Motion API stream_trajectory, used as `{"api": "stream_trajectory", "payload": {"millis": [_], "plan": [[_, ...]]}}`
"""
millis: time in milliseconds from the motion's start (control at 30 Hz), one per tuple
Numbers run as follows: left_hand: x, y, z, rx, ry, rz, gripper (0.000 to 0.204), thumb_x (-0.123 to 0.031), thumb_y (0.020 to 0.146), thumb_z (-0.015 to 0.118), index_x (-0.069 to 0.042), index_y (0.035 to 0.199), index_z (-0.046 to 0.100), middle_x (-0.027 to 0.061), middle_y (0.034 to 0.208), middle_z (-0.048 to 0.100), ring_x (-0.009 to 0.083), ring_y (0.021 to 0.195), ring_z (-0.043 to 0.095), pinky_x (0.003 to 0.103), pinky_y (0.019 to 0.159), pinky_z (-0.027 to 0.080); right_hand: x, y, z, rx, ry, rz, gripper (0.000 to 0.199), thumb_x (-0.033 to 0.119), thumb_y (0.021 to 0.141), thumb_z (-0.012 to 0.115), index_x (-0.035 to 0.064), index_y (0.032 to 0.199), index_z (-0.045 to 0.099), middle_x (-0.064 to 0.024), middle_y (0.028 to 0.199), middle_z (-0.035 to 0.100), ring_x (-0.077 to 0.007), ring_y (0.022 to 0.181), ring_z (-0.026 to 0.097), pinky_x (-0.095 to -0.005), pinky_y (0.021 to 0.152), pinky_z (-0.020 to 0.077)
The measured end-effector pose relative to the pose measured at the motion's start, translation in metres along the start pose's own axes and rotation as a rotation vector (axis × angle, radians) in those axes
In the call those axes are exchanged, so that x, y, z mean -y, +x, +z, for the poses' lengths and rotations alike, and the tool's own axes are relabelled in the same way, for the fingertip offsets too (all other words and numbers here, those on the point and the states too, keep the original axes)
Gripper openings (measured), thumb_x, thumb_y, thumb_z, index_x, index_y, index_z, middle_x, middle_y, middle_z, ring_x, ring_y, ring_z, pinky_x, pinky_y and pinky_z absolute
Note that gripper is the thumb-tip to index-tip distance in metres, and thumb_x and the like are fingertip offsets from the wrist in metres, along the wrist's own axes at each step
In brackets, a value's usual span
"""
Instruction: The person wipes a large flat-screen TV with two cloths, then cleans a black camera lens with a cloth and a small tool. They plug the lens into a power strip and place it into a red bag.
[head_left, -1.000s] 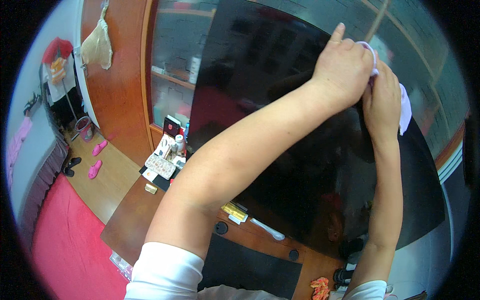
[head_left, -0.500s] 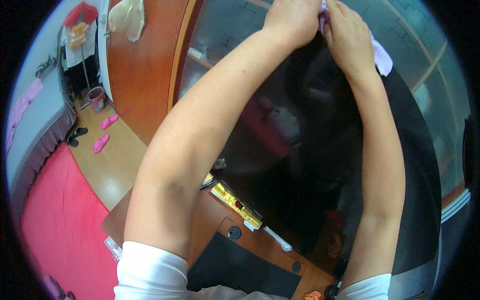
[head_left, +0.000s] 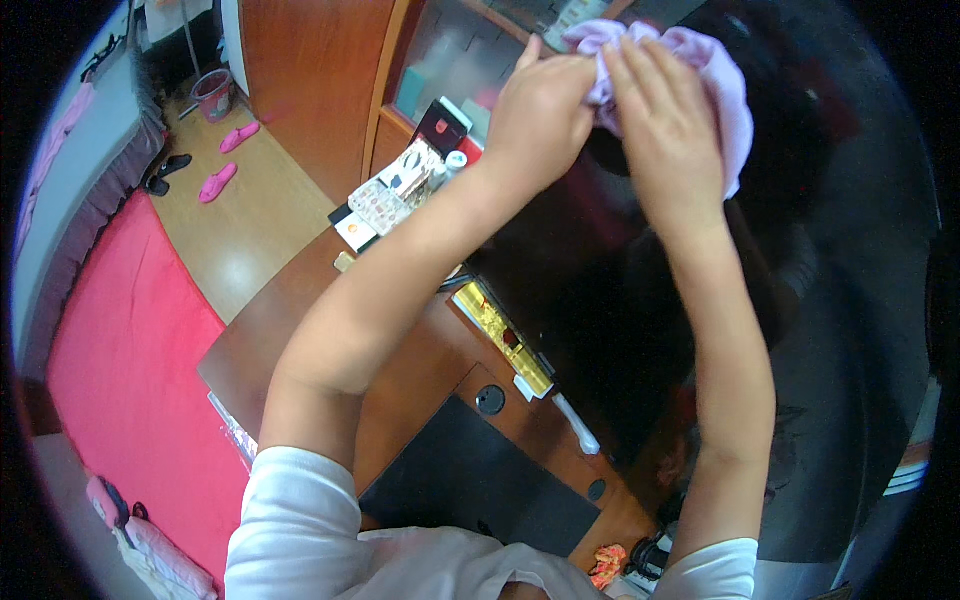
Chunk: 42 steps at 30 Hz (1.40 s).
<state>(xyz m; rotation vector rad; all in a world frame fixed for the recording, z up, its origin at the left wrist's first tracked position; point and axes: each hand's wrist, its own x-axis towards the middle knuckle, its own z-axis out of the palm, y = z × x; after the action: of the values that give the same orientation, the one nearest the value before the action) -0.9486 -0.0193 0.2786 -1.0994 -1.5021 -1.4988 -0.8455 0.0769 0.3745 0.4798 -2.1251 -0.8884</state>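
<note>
A pale lilac cloth is pressed against a large black glossy screen near its upper left corner. My left hand grips the cloth's left edge with its fingers closed on the fabric. My right hand lies flat over the cloth, pushing it onto the screen. Both forearms reach up from the lower edge and hide part of the screen and the desk.
The screen stands on a brown wooden desk with a black mat, a gold box, a white stick-like object and small packages. A wooden cabinet stands behind. Pink slippers lie on the floor beside a red bed.
Both hands stay together on the cloth against the screen. The view has tilted downward, so the hands and cloth sit lower in the picture and more of the desk shows.
</note>
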Motion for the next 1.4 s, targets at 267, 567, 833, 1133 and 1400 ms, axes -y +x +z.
{"api": "stream_trajectory", "payload": {"millis": [267,567,833,1133,1400], "plan": [[0.011,-0.152,-0.010,0.156,0.019,-0.342,0.042,0.005,0.077,0.056,0.000,0.118,0.062,0.0218,0.115,0.065,0.0393,0.112,0.060,0.058,0.113,0.033,0.117,-0.080,0.048,0.457,0.006,-0.101,0.056,0.016,0.087,0.050,-0.0056,0.138,0.050,-0.0187,0.145,0.048,-0.0337,0.141,0.037,-0.0430,0.121,0.0215],[0.024,-0.291,-0.002,0.351,0.244,-0.696,0.014,0.001,0.077,0.058,0.004,0.089,0.064,0.0218,0.087,0.062,0.0439,0.086,0.058,0.050,0.075,0.045,0.229,-0.164,0.107,0.621,-0.098,-0.452,0.057,0.026,0.091,0.045,-0.0081,0.137,0.051,-0.0222,0.146,0.048,-0.0412,0.140,0.037,-0.0463,0.121,0.0194],[-0.028,-0.341,0.026,0.231,0.139,-0.828,0.007,-0.001,0.076,0.060,0.004,0.079,0.064,0.0247,0.084,0.060,0.0449,0.081,0.057,0.050,0.071,0.043,0.247,-0.232,0.087,0.763,0.036,-0.474,0.059,0.022,0.091,0.045,-0.0110,0.139,0.046,-0.0235,0.150,0.042,-0.0358,0.144,0.031,-0.0447,0.122,0.0179],[-0.106,-0.369,0.045,0.331,-0.018,-0.879,0.024,0.008,0.075,0.055,0.006,0.096,0.066,0.0235,0.098,0.063,0.0443,0.093,0.057,0.047,0.085,0.046,0.226,-0.288,0.019,0.856,0.076,-0.533,0.057,0.023,0.091,0.044,-0.0100,0.138,0.048,-0.0242,0.149,0.042,-0.0359,0.144,0.032,-0.0468,0.122,0.0184],[-0.020,-0.346,0.031,0.148,0.248,-0.856,0.032,-0.002,0.086,0.058,0.011,0.115,0.060,0.0300,0.122,0.059,0.0449,0.116,0.056,0.046,0.102,0.044,0.250,-0.220,0.081,0.755,0.046,-0.410,0.058,0.025,0.092,0.043,-0.0085,0.140,0.047,-0.0225,0.148,0.044,-0.0354,0.144,0.032,-0.0464,0.122,0.0167]]}}
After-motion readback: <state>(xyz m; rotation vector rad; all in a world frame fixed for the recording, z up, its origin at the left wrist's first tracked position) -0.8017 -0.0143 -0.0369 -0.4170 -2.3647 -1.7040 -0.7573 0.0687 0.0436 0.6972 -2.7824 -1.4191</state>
